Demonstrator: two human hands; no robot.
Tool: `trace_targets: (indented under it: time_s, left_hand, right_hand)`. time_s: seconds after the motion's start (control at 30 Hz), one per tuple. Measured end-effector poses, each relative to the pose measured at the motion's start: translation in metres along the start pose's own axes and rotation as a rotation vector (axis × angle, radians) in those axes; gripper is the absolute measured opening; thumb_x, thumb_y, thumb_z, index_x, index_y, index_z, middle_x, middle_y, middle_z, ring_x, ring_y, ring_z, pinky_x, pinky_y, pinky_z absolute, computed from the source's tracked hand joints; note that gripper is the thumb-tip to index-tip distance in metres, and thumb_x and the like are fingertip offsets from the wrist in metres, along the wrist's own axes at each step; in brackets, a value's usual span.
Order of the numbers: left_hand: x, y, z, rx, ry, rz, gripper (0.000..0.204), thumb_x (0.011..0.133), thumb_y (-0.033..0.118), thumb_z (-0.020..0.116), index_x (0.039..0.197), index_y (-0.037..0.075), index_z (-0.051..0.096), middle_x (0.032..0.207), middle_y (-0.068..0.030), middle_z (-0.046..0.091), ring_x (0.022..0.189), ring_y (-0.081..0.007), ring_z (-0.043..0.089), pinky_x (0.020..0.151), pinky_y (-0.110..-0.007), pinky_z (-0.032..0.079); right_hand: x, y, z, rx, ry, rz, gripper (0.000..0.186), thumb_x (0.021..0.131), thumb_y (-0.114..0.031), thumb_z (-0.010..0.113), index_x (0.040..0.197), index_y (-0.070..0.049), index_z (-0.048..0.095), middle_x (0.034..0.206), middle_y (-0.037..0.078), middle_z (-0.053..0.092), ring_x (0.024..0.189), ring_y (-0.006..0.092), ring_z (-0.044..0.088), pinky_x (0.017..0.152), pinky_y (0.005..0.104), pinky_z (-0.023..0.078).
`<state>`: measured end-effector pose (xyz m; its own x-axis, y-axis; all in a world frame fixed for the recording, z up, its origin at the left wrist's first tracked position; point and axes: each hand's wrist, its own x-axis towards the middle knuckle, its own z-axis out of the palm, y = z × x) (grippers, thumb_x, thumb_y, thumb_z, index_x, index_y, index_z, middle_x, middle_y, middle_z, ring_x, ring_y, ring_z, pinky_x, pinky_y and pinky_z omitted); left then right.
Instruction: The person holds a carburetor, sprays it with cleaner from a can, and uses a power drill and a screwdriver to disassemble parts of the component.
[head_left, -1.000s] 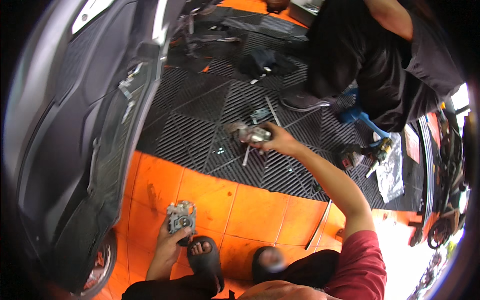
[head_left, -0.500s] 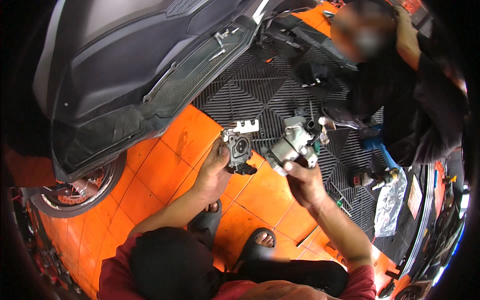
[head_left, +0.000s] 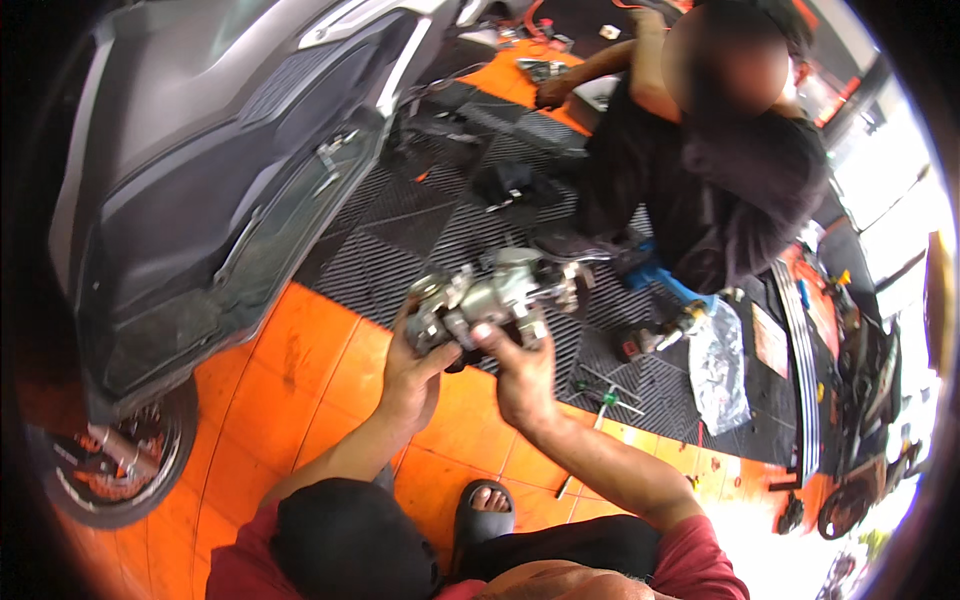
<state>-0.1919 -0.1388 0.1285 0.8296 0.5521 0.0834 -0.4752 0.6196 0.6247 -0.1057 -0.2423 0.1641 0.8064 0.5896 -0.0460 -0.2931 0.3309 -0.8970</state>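
Note:
Both hands are raised in front of me above the edge of the black grid mat. My left hand [head_left: 412,378] is closed round a silvery-grey metal part [head_left: 428,308] with small fittings. My right hand [head_left: 525,380] grips a larger metal housing [head_left: 505,295] with a rounded body and protruding fittings, its thumb on the near side. The two parts meet or overlap; whether they are joined I cannot tell, as they are slightly blurred and the fingers behind them are hidden.
A grey scooter panel [head_left: 180,170] and wheel [head_left: 130,460] are on the left. A person in dark clothing [head_left: 730,210] crouches on the mat [head_left: 380,230] at upper right, near a blue tool [head_left: 665,280], plastic bag [head_left: 715,365] and green-handled tool [head_left: 608,398]. Orange tiles [head_left: 300,370] surround my sandals.
My hands were apart a second ago; they have come together, bringing the two metal parts to meet. The crouching person's arms now reach leftward at the top.

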Motion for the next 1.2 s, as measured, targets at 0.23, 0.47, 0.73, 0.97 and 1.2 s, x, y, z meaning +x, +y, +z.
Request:
trace_targets:
  time_s: [0.23, 0.47, 0.73, 0.97, 1.2]
  left_hand:
    - [0.003, -0.014, -0.009, -0.035, 0.002, -0.022, 0.086, 0.081, 0.015, 0.086, 0.148, 0.011, 0.033, 0.133, -0.0068, 0.057, 0.124, -0.0230, 0.057, 0.105, -0.039, 0.050]
    - [-0.011, -0.013, -0.025, 0.005, 0.096, -0.131, 0.079, 0.076, 0.009, 0.083, 0.143, 0.005, 0.040, 0.127, -0.0095, 0.061, 0.117, -0.0227, 0.062, 0.102, -0.038, 0.052]
    - [-0.025, 0.017, -0.070, 0.184, 0.188, -0.084, 0.084, 0.070, 0.007, 0.086, 0.142, 0.003, 0.042, 0.125, -0.0092, 0.060, 0.117, -0.0212, 0.061, 0.101, -0.037, 0.052]
    - [-0.019, 0.053, -0.049, 1.015, -0.115, -0.062, 0.095, 0.069, 0.009, 0.088, 0.149, 0.005, 0.038, 0.119, -0.0130, 0.064, 0.113, -0.0258, 0.065, 0.097, -0.038, 0.052]
    - [-0.020, 0.044, -0.016, 1.481, -0.392, 0.042, 0.102, 0.065, 0.010, 0.085, 0.154, 0.008, 0.035, 0.116, -0.0175, 0.064, 0.105, -0.0373, 0.063, 0.093, -0.045, 0.050]
  right_hand:
    - [-0.008, 0.009, 0.010, -0.049, 0.097, 0.010, 0.086, 0.078, -0.021, 0.090, 0.140, 0.010, 0.038, 0.119, 0.014, 0.065, 0.110, 0.0209, 0.062, 0.098, 0.0351, 0.050]
    - [-0.026, 0.040, -0.014, -0.410, 0.022, 0.110, 0.084, 0.087, -0.032, 0.082, 0.146, 0.003, 0.033, 0.132, 0.016, 0.057, 0.124, 0.0264, 0.053, 0.106, 0.0401, 0.042]
    - [-0.018, 0.078, -0.102, -0.598, -0.453, 0.146, 0.071, 0.094, -0.028, 0.069, 0.150, -0.001, 0.035, 0.135, 0.018, 0.058, 0.126, 0.0317, 0.056, 0.109, 0.0443, 0.043]
    - [0.007, 0.042, -0.094, 0.041, -0.476, 0.694, 0.087, 0.098, -0.072, 0.040, 0.153, -0.005, 0.037, 0.143, 0.013, 0.052, 0.129, 0.0257, 0.051, 0.104, 0.0467, 0.045]
    - [-0.021, 0.065, -0.098, 0.127, -0.496, 0.759, 0.096, 0.090, -0.078, 0.048, 0.157, -0.012, 0.032, 0.151, 0.007, 0.047, 0.138, 0.0232, 0.042, 0.114, 0.0481, 0.034]
